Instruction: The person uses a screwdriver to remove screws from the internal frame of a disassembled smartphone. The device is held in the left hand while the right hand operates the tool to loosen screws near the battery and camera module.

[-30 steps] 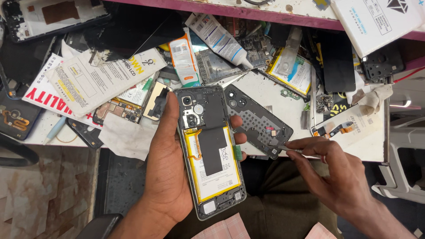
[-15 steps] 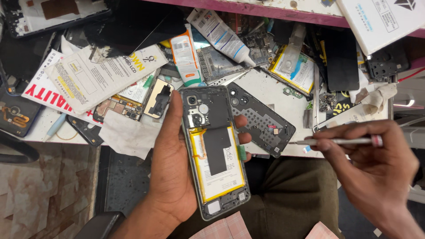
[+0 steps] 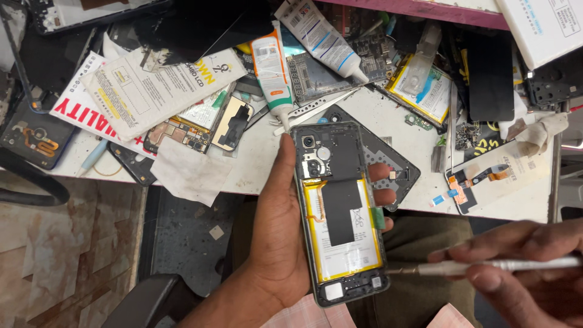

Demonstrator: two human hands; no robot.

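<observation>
My left hand (image 3: 276,243) holds an opened phone (image 3: 340,212) upright in front of me, its back cover off. The camera lenses, a black plate and a yellow-edged white battery show inside it. My right hand (image 3: 522,273) at the lower right grips a thin white screwdriver (image 3: 486,265) lying level. Its metal tip points left at the phone's lower right edge. The phone's black back cover (image 3: 395,161) lies on the table just behind the phone.
A cluttered white worktable (image 3: 255,158) holds glue tubes (image 3: 270,67), a printed white packet (image 3: 152,91), circuit boards, another battery (image 3: 425,88), black screens and a white tissue (image 3: 188,170). Tiled floor (image 3: 61,243) and a dark stool are at the lower left.
My right hand has dropped from the back cover on the table to the lower right and turned the screwdriver level, tip toward the phone's bottom. My left hand shifted the phone slightly right.
</observation>
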